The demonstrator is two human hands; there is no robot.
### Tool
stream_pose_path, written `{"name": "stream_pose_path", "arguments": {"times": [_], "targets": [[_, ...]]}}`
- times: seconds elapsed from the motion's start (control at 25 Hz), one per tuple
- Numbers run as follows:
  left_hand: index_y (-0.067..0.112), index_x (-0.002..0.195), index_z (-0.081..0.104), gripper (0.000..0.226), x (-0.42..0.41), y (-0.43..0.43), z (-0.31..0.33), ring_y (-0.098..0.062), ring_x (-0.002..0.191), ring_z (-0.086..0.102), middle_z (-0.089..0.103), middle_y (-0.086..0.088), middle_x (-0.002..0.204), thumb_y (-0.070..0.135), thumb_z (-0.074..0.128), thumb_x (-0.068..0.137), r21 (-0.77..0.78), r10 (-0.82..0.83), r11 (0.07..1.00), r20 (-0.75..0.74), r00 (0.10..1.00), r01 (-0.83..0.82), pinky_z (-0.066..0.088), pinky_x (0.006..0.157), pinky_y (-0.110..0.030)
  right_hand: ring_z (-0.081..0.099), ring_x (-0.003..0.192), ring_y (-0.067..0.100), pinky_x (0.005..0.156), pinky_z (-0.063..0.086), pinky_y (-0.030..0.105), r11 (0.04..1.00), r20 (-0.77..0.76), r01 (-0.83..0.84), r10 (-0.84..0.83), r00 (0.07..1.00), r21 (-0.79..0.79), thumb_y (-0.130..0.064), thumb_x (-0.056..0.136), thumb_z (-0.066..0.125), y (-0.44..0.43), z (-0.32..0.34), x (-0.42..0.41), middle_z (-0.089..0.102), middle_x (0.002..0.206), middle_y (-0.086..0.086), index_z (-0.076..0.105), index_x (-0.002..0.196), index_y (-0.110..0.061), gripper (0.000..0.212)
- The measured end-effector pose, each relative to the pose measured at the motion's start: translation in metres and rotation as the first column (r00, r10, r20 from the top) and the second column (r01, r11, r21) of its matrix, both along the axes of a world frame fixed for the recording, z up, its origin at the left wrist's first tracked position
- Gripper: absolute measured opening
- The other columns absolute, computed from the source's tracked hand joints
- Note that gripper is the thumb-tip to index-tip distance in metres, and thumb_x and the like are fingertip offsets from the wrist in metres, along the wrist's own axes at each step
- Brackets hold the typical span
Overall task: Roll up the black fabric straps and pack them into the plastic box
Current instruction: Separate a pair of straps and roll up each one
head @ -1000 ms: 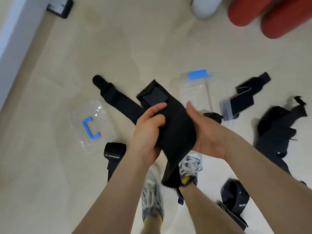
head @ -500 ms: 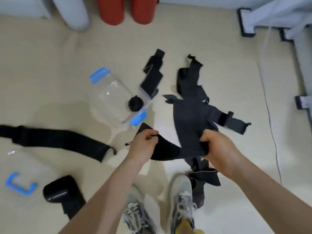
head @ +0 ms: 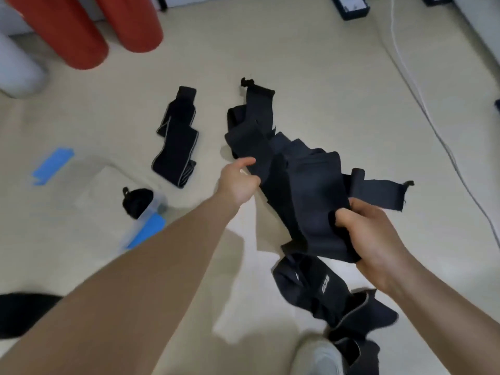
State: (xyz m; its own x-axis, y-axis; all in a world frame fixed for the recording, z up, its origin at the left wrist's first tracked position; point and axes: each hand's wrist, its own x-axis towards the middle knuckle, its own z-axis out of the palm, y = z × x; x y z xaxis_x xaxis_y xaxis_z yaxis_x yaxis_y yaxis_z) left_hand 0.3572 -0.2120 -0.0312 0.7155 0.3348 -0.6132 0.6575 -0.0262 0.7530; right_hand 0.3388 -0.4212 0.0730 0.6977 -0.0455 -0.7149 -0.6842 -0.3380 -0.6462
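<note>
The right grip [head: 377, 239] is clenching the bunched end of a strap [head: 305, 196]. The left grip [head: 239, 180] is pinching its far edge, probably to draw it taut for rolling. The strap is hanging above the floor [head: 324, 63], mid-floor. The box [head: 102, 190], toward the left edge, is holding one roll [head: 136, 201]. White lettering on a nearer strap [head: 324, 290] is too blurred to read.

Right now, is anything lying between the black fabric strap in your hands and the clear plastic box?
Nothing on the floor does. Only the left forearm crosses the gap between the black fabric strap and the clear plastic box.
</note>
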Motion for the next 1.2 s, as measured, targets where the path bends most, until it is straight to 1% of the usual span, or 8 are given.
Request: {"name": "stream_pose_path", "arguments": {"times": [0.12, 0.2, 0.4, 0.52, 0.64, 0.8, 0.96, 1.2], "targets": [[0.039, 0.101, 0.067, 0.033, 0.053, 0.050, -0.042, -0.031, 0.119, 0.052, 0.049, -0.006, 0.136, 0.012, 0.054, 0.087, 0.435, 0.048, 0.900, -0.043, 0.998, -0.024, 0.049, 0.099, -0.044, 0.061, 0.071, 0.023, 0.066, 0.051, 0.035, 0.997, 0.008, -0.033, 0.033, 0.999, 0.065, 0.002, 0.086, 0.049, 0.002, -0.036, 0.030, 0.065, 0.075, 0.007, 0.064, 0.079, -0.012, 0.022], [0.035, 0.130, 0.052, 0.045, 0.057, 0.086, -0.067, -0.038, 0.134, 0.032, 0.033, -0.012, 0.146, 0.023, 0.059, 0.087, 0.662, -0.008, 0.719, -0.298, 0.954, 0.213, 0.038, 0.106, -0.051, 0.061, 0.071, 0.023, 0.067, 0.051, 0.036, 0.991, -0.006, -0.077, 0.078, 0.997, 0.114, 0.001, 0.086, 0.049, 0.013, -0.056, 0.042, 0.066, 0.078, 0.008, 0.064, 0.087, -0.005, 0.016], [0.006, 0.140, 0.038, 0.056, 0.025, 0.113, -0.091, -0.042, 0.114, 0.056, 0.059, -0.023, 0.121, 0.015, 0.059, 0.090, 0.703, -0.001, 0.638, -0.407, 0.913, 0.314, 0.044, 0.091, -0.041, 0.068, 0.080, 0.023, 0.077, 0.055, 0.039, 0.963, -0.062, -0.113, 0.131, 0.989, 0.245, 0.005, 0.085, 0.051, 0.054, -0.080, 0.039, 0.072, 0.091, 0.008, 0.064, 0.106, -0.007, 0.027], [0.007, 0.105, 0.062, 0.023, 0.003, 0.087, -0.056, -0.038, 0.096, 0.066, 0.067, -0.014, 0.097, 0.005, 0.059, 0.082, 0.259, 0.287, 0.927, -0.030, 0.957, -0.270, 0.059, 0.079, -0.042, 0.071, 0.087, 0.022, 0.083, 0.060, 0.041, 0.981, 0.019, -0.169, 0.167, 0.986, 0.097, 0.001, 0.085, 0.056, 0.064, -0.069, 0.019, 0.073, 0.100, 0.003, 0.054, 0.122, -0.036, 0.052], [0.017, 0.106, 0.061, 0.038, -0.052, 0.047, 0.018, -0.026, 0.086, 0.068, 0.067, -0.007, 0.097, -0.008, 0.040, 0.088, -0.382, 0.524, 0.771, -0.075, 0.848, -0.510, 0.059, 0.066, -0.036, 0.065, 0.081, 0.015, 0.064, 0.053, 0.020, 0.948, 0.140, -0.319, 0.316, 0.938, 0.003, 0.004, 0.088, 0.052, 0.062, -0.030, -0.002, 0.069, 0.102, -0.004, 0.054, 0.115, -0.049, 0.060], [0.016, 0.105, 0.063, 0.048, -0.127, 0.027, 0.115, -0.019, 0.071, 0.067, 0.068, -0.007, 0.085, -0.010, 0.044, 0.070, -0.740, 0.325, 0.642, 0.028, 0.945, -0.199, 0.056, 0.058, -0.031, 0.067, 0.091, 0.022, 0.089, 0.055, 0.040, 0.934, -0.160, -0.348, 0.356, 0.921, 0.076, -0.027, 0.095, 0.053, 0.043, 0.035, -0.036, 0.076, 0.100, 0.007, 0.079, 0.081, -0.020, 0.031], [0.019, 0.124, 0.058, 0.071, -0.189, -0.003, 0.179, -0.016, 0.085, 0.069, 0.072, -0.005, 0.097, -0.015, 0.052, 0.061, -0.774, -0.124, 0.605, 0.143, 0.982, 0.189, 0.057, 0.073, -0.030, 0.073, 0.093, 0.030, 0.081, 0.058, 0.039, 0.886, -0.456, -0.257, 0.426, 0.782, 0.387, -0.073, 0.079, 0.050, 0.039, 0.100, -0.070, 0.076, 0.100, 0.013, 0.077, 0.090, -0.010, 0.069], [0.031, 0.122, 0.061, 0.071, -0.242, -0.048, 0.221, -0.017, 0.110, 0.064, 0.069, -0.004, 0.118, -0.017, 0.056, 0.069, -0.656, -0.657, 0.503, 0.133, 0.742, 0.563, 0.049, 0.097, -0.038, 0.069, 0.072, 0.013, 0.065, 0.054, 0.020, 0.884, -0.196, -0.403, 0.450, 0.871, 0.238, -0.012, 0.086, 0.072, 0.013, 0.161, -0.106, 0.074, 0.076, 0.005, 0.075, 0.080, -0.007, 0.008]]}}
